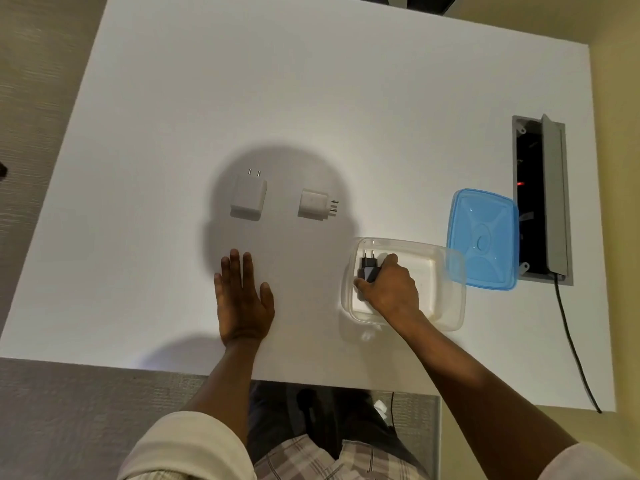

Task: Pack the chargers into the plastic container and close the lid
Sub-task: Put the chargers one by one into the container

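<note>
Right hand (389, 289) pinches black charger (367, 270) inside container (450, 306). Left hand (242, 299) flat, spread on tabletop (346, 98), nearer the two white chargers (248, 197) ahead of it.

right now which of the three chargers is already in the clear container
The black two-pin charger, held by the right hand inside the clear plastic container. Both white chargers lie out on the white table.

Black charger (367, 270) in the right hand (391, 289): matt plastic, metal pins. Around that grip, container (446, 306): clear, glossy plastic. Beyond the grip, lid (483, 237): translucent blue plastic, smooth, shiny. Two white chargers (248, 197) (313, 203) left of it: smooth satin plastic, metal prongs. Table (311, 98): matt white, smooth.
</note>
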### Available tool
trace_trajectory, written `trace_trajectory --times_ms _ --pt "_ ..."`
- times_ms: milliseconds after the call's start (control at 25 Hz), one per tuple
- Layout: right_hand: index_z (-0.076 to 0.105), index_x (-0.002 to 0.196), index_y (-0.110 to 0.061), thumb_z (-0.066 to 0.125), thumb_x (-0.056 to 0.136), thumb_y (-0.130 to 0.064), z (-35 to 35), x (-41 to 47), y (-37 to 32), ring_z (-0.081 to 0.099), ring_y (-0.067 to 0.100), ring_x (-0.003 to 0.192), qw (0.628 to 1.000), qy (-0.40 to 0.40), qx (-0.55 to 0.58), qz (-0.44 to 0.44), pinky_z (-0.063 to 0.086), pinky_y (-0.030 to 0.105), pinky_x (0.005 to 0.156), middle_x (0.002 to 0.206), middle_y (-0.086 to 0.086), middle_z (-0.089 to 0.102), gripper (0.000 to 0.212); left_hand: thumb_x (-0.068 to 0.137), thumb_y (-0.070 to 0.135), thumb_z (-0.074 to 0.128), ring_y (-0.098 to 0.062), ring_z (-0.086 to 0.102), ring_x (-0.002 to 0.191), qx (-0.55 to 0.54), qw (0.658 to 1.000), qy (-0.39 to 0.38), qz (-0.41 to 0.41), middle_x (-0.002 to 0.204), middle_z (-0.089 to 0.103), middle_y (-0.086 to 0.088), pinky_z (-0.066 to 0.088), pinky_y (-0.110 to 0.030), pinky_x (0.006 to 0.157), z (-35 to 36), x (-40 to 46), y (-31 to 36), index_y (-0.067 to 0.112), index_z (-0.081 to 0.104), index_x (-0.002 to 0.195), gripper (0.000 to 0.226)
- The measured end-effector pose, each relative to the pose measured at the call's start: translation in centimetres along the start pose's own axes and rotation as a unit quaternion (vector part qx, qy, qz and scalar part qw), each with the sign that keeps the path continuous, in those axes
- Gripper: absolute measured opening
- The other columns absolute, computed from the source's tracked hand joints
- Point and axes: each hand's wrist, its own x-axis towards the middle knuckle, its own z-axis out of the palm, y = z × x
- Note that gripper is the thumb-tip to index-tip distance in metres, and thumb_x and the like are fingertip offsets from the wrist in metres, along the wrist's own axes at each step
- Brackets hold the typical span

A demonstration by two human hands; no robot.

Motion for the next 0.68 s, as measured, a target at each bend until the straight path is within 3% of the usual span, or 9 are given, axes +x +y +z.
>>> trace_trajectory --times_ms 200,480,680 --pt "0.04 0.098 -0.019 0.075 0.074 -0.049 0.2 -0.1 -0.2 0.066 0.03 0.085 1.0 0.005 0.002 -0.006 0.043 0.032 0.064 0.095 0.004 0.068 0.052 0.097 0.041 0.027 -0.031 0.013 0.155 -0.003 1.0 -0.002 -0.002 0.168 0.014 -0.01 0.011 -0.046 0.127 0.0 0.0 0.0 0.014 0.013 0.16 0.07" --pt "0.052 0.109 -0.013 0.066 0.085 -0.049 -2.1 -1.9 -0.7 0.067 0.029 0.088 0.999 0.013 0.006 -0.031 0.044 0.03 0.069 0.093 0.004 0.068 0.045 0.097 0.039 0.032 -0.031 0.014 0.155 -0.016 1.0 0.005 0.002 0.168 0.015 -0.011 0.011 -0.046 0.126 0.0 -0.1 0.1 0.014 0.015 0.159 0.069" --pt "0.056 0.086 -0.025 0.064 0.082 -0.036 -5.7 -3.9 -5.5 0.061 0.007 0.063 0.983 0.075 0.101 -0.132 0.043 0.026 0.06 0.061 -0.015 0.059 0.014 0.097 0.038 0.034 -0.03 0.012 0.155 -0.016 1.0 -0.002 -0.001 0.168 0.014 -0.011 0.013 -0.048 0.126 -0.2 -0.1 0.2 0.013 0.016 0.159 0.069"
